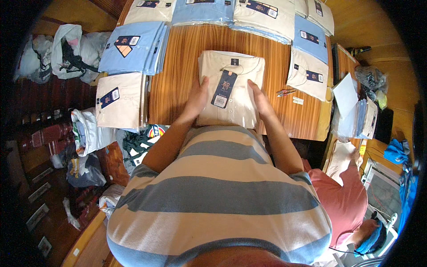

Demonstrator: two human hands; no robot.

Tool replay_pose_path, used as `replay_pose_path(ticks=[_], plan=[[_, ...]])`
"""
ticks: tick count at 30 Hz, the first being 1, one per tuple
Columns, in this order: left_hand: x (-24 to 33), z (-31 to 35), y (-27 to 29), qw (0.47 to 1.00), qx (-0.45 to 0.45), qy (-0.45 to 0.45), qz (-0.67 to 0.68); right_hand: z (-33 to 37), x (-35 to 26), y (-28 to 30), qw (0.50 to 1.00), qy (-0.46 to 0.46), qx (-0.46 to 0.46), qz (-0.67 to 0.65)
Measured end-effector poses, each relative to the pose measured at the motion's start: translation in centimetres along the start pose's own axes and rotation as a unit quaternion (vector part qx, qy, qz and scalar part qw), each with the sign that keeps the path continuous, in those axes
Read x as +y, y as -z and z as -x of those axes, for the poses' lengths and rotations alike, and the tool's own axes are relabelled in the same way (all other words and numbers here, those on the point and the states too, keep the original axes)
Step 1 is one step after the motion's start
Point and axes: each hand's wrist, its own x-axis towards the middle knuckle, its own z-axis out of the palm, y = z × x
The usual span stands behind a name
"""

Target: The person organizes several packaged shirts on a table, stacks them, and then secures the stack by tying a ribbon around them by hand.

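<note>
A folded cream shirt (240,104) in clear wrapping, with a dark hang tag (225,89) on a string loop, lies at the near edge of the wooden table (178,58), close to my body. My left hand (199,97) grips its left side, thumb on top of the wrapping. On the opposite side my right hand (260,99) holds the edge the same way. The fingers under the shirt are hidden.
Blue shirts (129,49) and cream shirts (120,98) are piled on the left, with more stacks along the far edge and right. Pens (286,92) and a small label (298,101) lie right. Another person in a red top (338,200) is at lower right.
</note>
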Motion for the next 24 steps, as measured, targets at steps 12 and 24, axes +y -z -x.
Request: replay_pose_path(ticks=[12, 24], plan=[[6.3, 3.7, 2.2, 0.915, 0.111, -0.258, -0.29, 5.0, -8.0, -3.5, 0.764, 0.387, 0.183, 0.483], [5.3, 2.7, -0.9, 0.888, 0.074, -0.366, -0.269, 3.5, -4.7, -6.1, 0.755, 0.386, 0.118, 0.517]])
